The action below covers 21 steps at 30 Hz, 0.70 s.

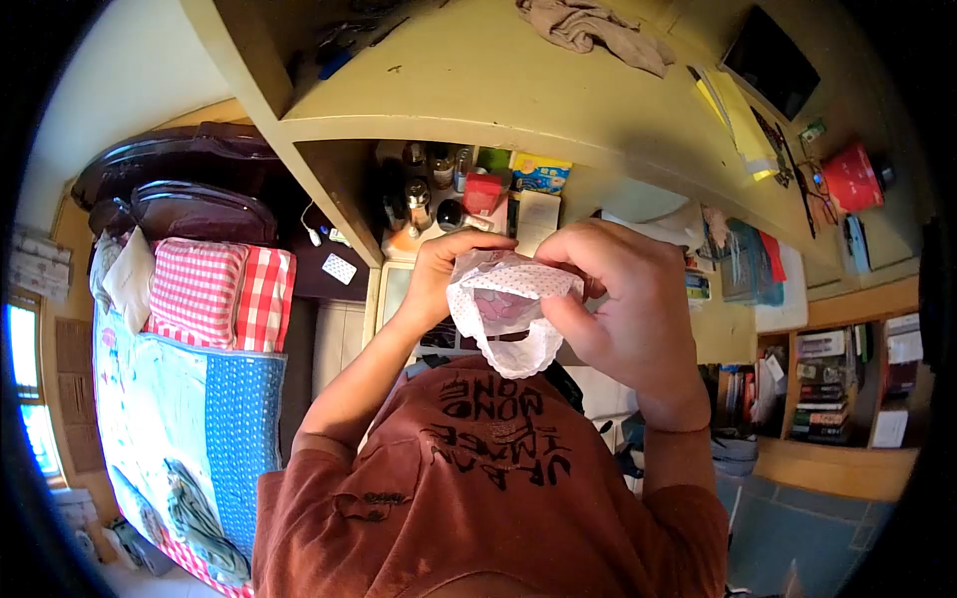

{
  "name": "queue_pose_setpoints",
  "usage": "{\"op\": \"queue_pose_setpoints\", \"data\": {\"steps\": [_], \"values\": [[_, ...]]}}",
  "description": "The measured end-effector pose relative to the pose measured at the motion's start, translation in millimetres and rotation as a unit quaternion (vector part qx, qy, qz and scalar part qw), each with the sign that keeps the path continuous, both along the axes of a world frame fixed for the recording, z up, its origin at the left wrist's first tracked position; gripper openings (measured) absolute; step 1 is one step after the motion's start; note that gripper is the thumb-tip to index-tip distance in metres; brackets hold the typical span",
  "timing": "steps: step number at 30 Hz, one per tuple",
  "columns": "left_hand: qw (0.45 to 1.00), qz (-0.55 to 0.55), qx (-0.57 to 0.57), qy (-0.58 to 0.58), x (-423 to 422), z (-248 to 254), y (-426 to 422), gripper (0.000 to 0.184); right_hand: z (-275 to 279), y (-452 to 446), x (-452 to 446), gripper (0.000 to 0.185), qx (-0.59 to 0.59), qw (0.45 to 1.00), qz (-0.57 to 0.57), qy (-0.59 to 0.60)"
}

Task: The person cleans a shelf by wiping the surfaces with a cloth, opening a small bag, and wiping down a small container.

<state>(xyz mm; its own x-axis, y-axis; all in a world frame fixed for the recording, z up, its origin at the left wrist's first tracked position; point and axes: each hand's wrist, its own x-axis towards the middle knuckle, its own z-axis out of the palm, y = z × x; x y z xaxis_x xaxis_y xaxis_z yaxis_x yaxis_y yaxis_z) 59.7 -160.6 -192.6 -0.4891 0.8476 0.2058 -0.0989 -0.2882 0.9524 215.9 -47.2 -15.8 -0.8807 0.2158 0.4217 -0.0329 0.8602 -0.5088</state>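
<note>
Held up in front of my chest is a white dotted cloth piece (518, 361) with a scalloped edge. It forms a loop that hangs down, and pinkish, partly see-through material shows inside it. I cannot tell exactly what kind of item it is. My left hand (444, 271) grips its upper left side, with the fingers bent around the edge. On the other side, my right hand (623, 289) pinches the dotted band between thumb and fingers. Some fingertips are hidden behind the cloth.
Beyond my hands, a shelf holds bottles, a red box (482, 193) and a yellow-blue packet (540, 173). Above runs a yellow shelf board (429, 95) with a crumpled beige cloth (596, 32). A bed (189, 399) lies left; bookshelves (827, 384) stand right.
</note>
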Motion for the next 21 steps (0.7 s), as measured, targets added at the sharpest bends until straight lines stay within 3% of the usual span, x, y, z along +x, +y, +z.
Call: {"op": "queue_pose_setpoints", "data": {"steps": [21], "values": [[0.997,0.041,0.022,0.057,15.7,5.1,-2.7,0.036,12.8,-3.4,19.6,0.019,0.009,1.0,0.013,-0.005]]}}
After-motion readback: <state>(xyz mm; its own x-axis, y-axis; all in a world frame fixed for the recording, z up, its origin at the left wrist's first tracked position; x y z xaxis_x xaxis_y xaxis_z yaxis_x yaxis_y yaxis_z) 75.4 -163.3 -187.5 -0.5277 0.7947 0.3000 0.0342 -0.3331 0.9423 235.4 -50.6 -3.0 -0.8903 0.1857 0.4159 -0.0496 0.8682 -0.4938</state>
